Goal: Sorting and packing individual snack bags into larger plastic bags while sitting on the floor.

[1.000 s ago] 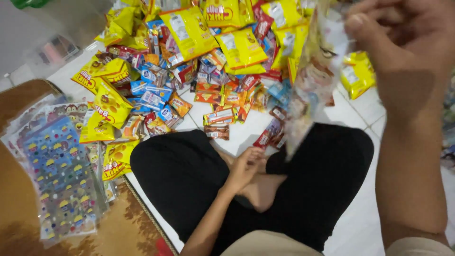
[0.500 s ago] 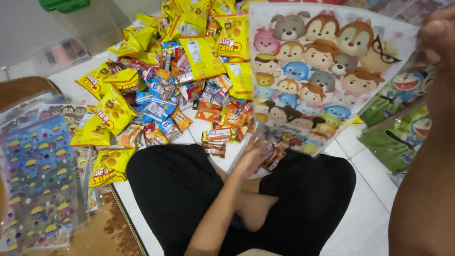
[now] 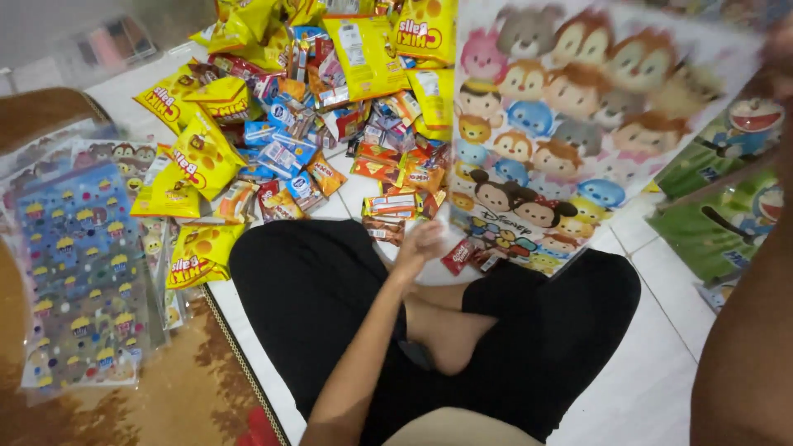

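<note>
Two hands held one cartoon-printed plastic bag [image 3: 570, 140] up in front of you. Nearest the camera, your crossed legs in black trousers [image 3: 330, 306] rested on the white tiled floor [image 3: 652, 363]. Your left hand [image 3: 420, 246] reached out over your knee, its fingers [image 3: 431, 234] pinched closed on the bag's lower edge. Your right hand [image 3: 781, 58] was up at the right border of the view, blurred and mostly cut off; it met the bag's upper corner, but you could not tell how its fingers sat. The bag hung tilted between them, above the floor, covered in rows of round animal faces.

To your left lay a stack of clear bags with cupcake print [image 3: 78, 281], partly on a brown patterned rug [image 3: 190, 396]. To your right, green cartoon bags [image 3: 727, 198] lay on the tiles. Farther off, past your knees, sat a heap of small snack packets [image 3: 330, 124] with yellow snack bags [image 3: 202, 157] around it.
</note>
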